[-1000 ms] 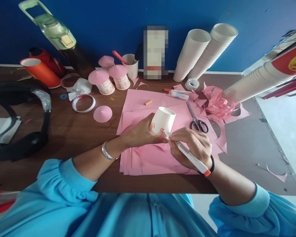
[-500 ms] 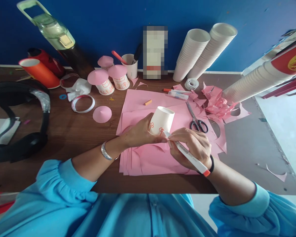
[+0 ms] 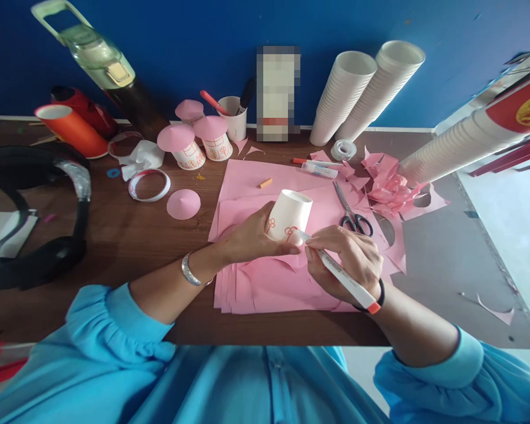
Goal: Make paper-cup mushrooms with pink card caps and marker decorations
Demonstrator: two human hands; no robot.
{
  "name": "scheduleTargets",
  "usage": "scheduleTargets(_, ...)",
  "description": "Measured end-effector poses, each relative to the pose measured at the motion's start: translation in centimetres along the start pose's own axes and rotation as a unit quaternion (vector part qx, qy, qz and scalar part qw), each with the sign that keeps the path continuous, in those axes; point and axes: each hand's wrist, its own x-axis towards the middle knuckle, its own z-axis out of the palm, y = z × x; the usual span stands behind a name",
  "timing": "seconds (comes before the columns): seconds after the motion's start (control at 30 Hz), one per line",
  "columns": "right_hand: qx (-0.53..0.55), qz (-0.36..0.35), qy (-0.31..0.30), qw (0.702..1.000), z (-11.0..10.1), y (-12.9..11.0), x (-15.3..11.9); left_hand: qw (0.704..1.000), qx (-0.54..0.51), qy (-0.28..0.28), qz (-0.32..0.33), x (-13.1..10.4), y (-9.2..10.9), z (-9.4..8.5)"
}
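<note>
A white paper cup (image 3: 290, 212) with orange-red flowers drawn on its side is held tilted over the table. My left hand (image 3: 255, 235) is closed around the cup from its left and lower side. In my right hand (image 3: 347, 259) is a white marker pen (image 3: 342, 274) with an orange-red end, gripped like a pencil. Its tip is at the cup's lower right side, by the drawn flowers. Beneath both hands lie stacked pink paper sheets (image 3: 234, 288). Black-handled scissors (image 3: 355, 222) rest just beyond my right hand.
Pink-roofed decorated cups (image 3: 216, 147) and a loose pink cone (image 3: 183, 204) sit to the left. Behind stand stacked paper cups (image 3: 344, 94) and a cup with pens (image 3: 236, 123). Crumpled pink paper (image 3: 388, 182) lies to the right, a black headset-like frame (image 3: 82, 218) far left.
My right hand and the marker have shifted slightly right. More orange-red line now shows at the right flower on the cup. The left hand keeps its hold.
</note>
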Motion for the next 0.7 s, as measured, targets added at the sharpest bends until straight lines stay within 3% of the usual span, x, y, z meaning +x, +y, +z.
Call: scheduleTargets(0.7,0.013,0.006,-0.008,1.000,0.16,-0.22,-0.05,1.000,-0.022,-0.006,0.004,0.19,-0.35,0.04)
